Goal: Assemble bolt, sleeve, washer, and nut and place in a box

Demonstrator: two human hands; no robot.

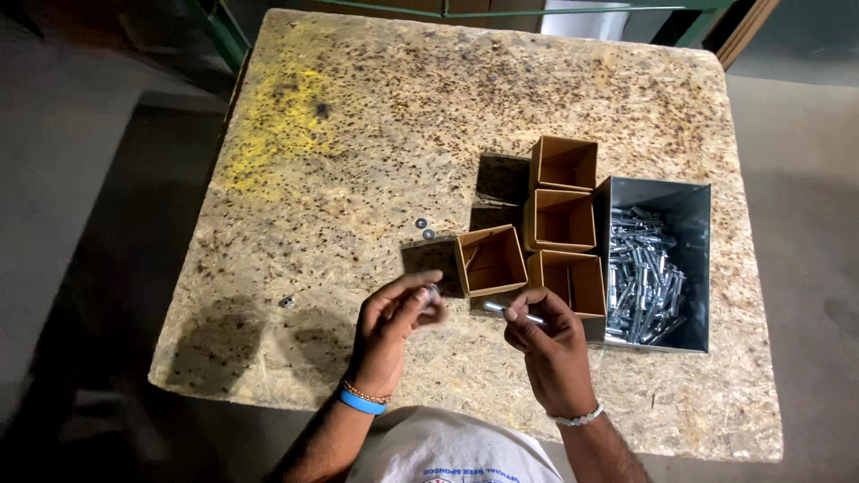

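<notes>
At the near edge of a chipboard bench (pixel 358 161), a person's right hand (pixel 548 333) pinches a silver bolt (pixel 512 310) while the left hand (pixel 394 322) closes its fingertips on a small nut (pixel 434 291), the 2 parts not yet joined. Beyond stand 4 open cardboard boxes (pixel 490 260) and, toward the right edge, a grey bin (pixel 689 210) of bolts (pixel 640 277); 2 washers (pixel 424 228) lie loose mid-bench. Fitting the nut calls for lining it up with the bolt's tip.

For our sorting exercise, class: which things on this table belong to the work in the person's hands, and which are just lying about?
In the work:
- bolt in the right hand
- small metal part in the left hand
- grey bin of bolts
- four cardboard boxes, the nearest tilted

Lying about:
- two washers
- a loose bit near the left edge
- yellow stain
</notes>
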